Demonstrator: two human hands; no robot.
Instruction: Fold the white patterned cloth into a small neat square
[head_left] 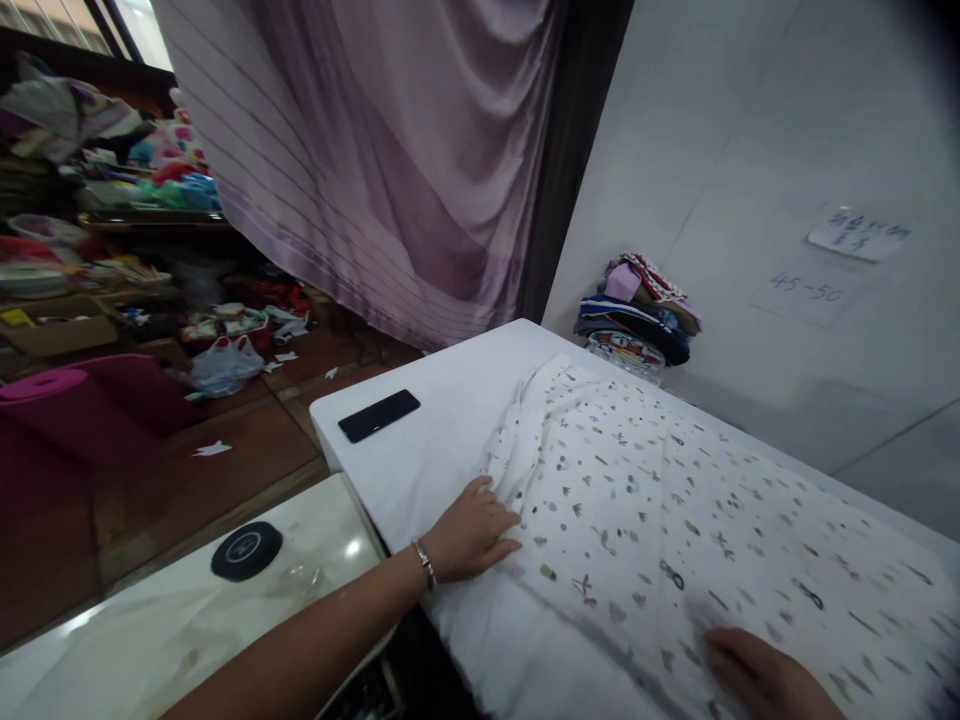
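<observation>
Patterned cloth (637,480) apparently being smoothed; left hand (472,530) laid open at edge; right hand (761,672) blurred, grip cannot be told; next, flattened edges seemingly needed.

dim | window (152,35) bright | glossy tabletop (326,530) glaring | upper-right corner dark

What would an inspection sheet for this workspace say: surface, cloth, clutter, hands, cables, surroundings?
Surface: flat white rounded-corner table.
Job's things: white cloth with small printed motifs, spread out, folds at one side.
Clutter: flat black rectangular phone; round black object on glossy white side table; multicoloured folded cloth stack by wall.
Hands: left hand touching the cloth, fingers apart; right hand blurred, contact unclear.
Cables: nothing seen.
Surroundings: pale purple fabric curtain; grey-white wall with handwritten paper notes.
</observation>
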